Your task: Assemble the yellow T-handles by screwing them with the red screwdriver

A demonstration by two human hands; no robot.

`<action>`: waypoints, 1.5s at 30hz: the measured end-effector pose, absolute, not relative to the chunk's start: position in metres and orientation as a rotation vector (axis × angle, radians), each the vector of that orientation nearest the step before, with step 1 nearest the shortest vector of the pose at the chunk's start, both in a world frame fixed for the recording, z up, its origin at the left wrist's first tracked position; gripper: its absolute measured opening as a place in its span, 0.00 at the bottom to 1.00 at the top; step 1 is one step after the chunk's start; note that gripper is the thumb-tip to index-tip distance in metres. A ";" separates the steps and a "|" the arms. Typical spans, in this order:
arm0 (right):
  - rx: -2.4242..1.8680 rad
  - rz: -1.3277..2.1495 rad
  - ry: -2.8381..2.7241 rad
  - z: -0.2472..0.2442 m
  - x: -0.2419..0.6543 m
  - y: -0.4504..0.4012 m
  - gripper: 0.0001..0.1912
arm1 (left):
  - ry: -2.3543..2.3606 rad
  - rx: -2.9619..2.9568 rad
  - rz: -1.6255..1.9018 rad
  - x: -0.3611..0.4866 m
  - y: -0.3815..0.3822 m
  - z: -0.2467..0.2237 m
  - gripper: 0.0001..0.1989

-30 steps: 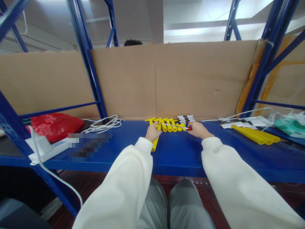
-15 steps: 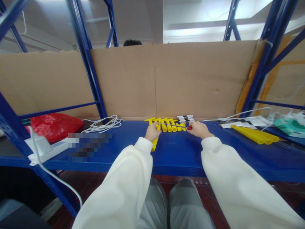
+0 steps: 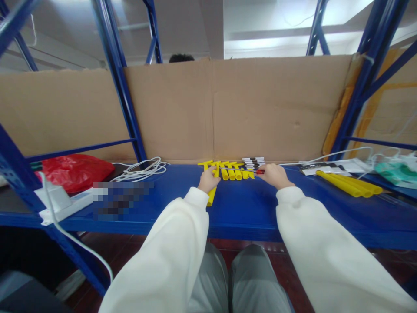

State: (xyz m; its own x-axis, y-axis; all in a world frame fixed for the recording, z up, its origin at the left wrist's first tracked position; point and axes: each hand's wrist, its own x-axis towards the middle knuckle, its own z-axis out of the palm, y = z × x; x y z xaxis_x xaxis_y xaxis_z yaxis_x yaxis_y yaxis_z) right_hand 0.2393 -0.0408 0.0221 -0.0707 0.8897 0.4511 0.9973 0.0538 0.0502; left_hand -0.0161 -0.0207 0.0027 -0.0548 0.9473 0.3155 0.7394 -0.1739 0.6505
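My left hand (image 3: 206, 180) is closed around a yellow plastic T-shaped piece (image 3: 212, 197), whose tube points toward me. In my right hand (image 3: 273, 176) is a screwdriver (image 3: 259, 172) with a red handle, gripped at the handle. Its thin shaft lies nearly level and reaches left to the top of the held piece; the tip is too small to make out. Behind the shaft, several similar yellow T-shaped pieces (image 3: 231, 174) stand in a row, with small yellow parts (image 3: 249, 175) at the right end. Just beyond lies a stack of small black-and-white items (image 3: 253, 162).
A blue shelf (image 3: 243, 213) is the work surface, backed by a cardboard panel (image 3: 260, 108). Leftward are a red plastic bag (image 3: 76, 173), coiled white cable (image 3: 143, 170) and a white power strip (image 3: 67, 208). Several yellow tubes (image 3: 348, 184) lie on the right near a green-and-white bundle (image 3: 395, 171).
More of the red screwdriver handle shows, and the fingers of my right hand have shifted on it slightly. My left hand and the yellow piece are almost unmoved.
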 end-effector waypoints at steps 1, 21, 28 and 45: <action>-1.917 -0.505 -2.024 0.022 0.239 -0.041 0.13 | 1.806 1.937 1.066 -0.016 -0.020 0.002 0.27; -1.827 -0.406 -2.130 0.021 0.243 -0.037 0.12 | 1.714 1.844 1.097 -0.015 -0.024 0.004 0.29; -1.730 -0.443 -2.188 0.019 0.247 -0.031 0.11 | 1.709 1.840 1.091 -0.014 -0.023 0.003 0.28; -1.832 -0.292 -2.160 0.020 0.243 -0.035 0.06 | 1.682 1.813 1.097 -0.013 -0.024 0.002 0.29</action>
